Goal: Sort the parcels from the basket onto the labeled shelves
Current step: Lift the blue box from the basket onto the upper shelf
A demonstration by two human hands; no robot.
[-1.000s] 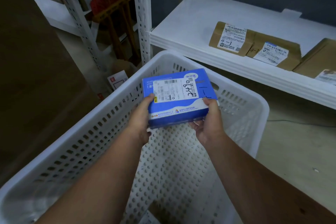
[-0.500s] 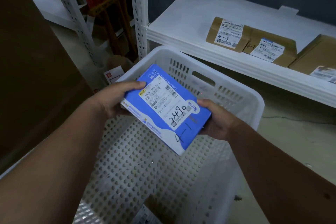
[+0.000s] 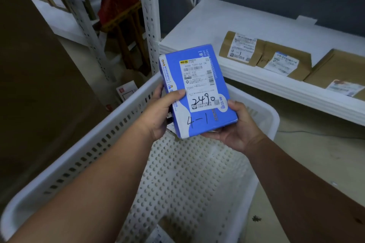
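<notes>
A blue parcel [image 3: 194, 89] with a white shipping label, handwritten "2490" and "4-1", is held upright above the white perforated basket [image 3: 110, 124]. My left hand [image 3: 160, 112] grips its left edge, thumb on the front face. My right hand [image 3: 237, 128] cradles its lower right corner from underneath, thumb against the side. The label faces me. Another parcel's corner [image 3: 158, 235] shows at the basket's bottom edge of the view.
A white shelf [image 3: 276, 85] on the right carries three brown cardboard parcels [image 3: 240, 48] with labels. A white perforated upright [image 3: 149, 19] stands behind the basket. Red and wooden items [image 3: 120, 10] sit behind it. Bare floor [image 3: 316, 154] lies to the right.
The blue parcel has been turned from lying sideways to standing lengthwise, its label now upright toward me, and raised higher over the basket. Both hands shifted their hold with it.
</notes>
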